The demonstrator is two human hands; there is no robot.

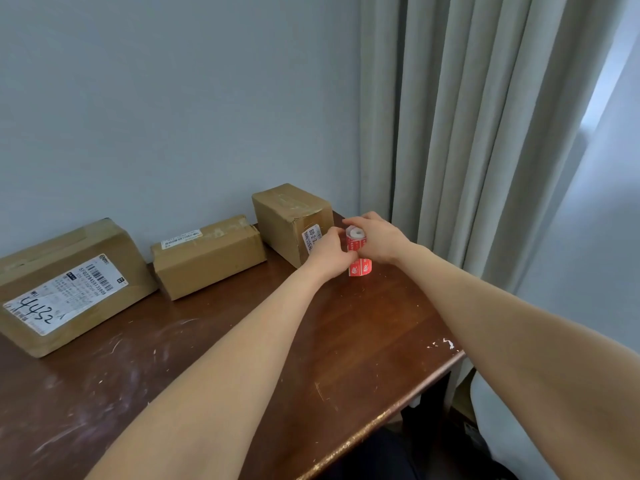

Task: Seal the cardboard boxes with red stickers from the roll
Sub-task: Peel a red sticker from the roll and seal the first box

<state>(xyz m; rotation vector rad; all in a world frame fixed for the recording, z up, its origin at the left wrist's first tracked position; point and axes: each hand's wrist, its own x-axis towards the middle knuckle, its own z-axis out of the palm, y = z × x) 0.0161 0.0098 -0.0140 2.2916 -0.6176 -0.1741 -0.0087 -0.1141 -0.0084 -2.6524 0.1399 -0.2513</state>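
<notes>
Both hands grasp the small roll of red stickers [356,241] (white core up) above the brown wooden table [242,341]: left hand [331,253] pinching its side, right hand [375,239] curled around it, just beside the rightmost brown cardboard box [287,220].

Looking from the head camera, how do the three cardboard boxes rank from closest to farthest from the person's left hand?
1. Tall box: right beside the left hand, which grips the sticker roll.
2. Low middle box: further to the left.
3. Big box marked 4432: at the far left.
</notes>
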